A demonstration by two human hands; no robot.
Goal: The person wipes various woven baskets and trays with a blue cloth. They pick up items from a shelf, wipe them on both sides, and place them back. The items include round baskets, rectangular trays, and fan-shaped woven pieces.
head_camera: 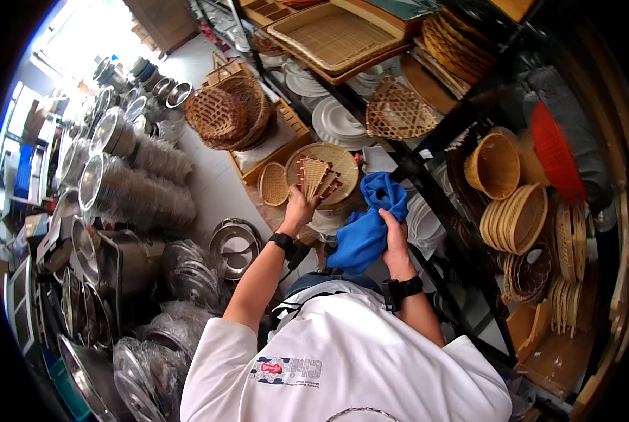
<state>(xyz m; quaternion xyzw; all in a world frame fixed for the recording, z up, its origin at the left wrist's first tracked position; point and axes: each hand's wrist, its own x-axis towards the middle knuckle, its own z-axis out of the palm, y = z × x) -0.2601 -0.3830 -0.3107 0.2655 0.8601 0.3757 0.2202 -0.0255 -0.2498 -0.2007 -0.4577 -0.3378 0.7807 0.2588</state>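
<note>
My left hand (299, 207) grips several small fan-shaped woven bamboo pieces (317, 176) with reddish-brown edges, fanned out one over another. Beneath them lies a round woven bamboo tray (350, 168), with a small oval woven basket (274, 184) at its left. My right hand (394, 232) is closed on a bunched blue cloth (361, 243), which hangs down towards my waist. The cloth's upper end forms a loop above my fingers. The two hands are apart.
Wrapped stacks of metal bowls and pots (140, 187) fill the floor at left. A black metal shelf (451, 253) at right holds wicker baskets (515, 219), white plates (341, 118) and a rectangular woven tray (335, 37). Brown wicker baskets (217, 118) rest on a wooden crate (293, 118) ahead.
</note>
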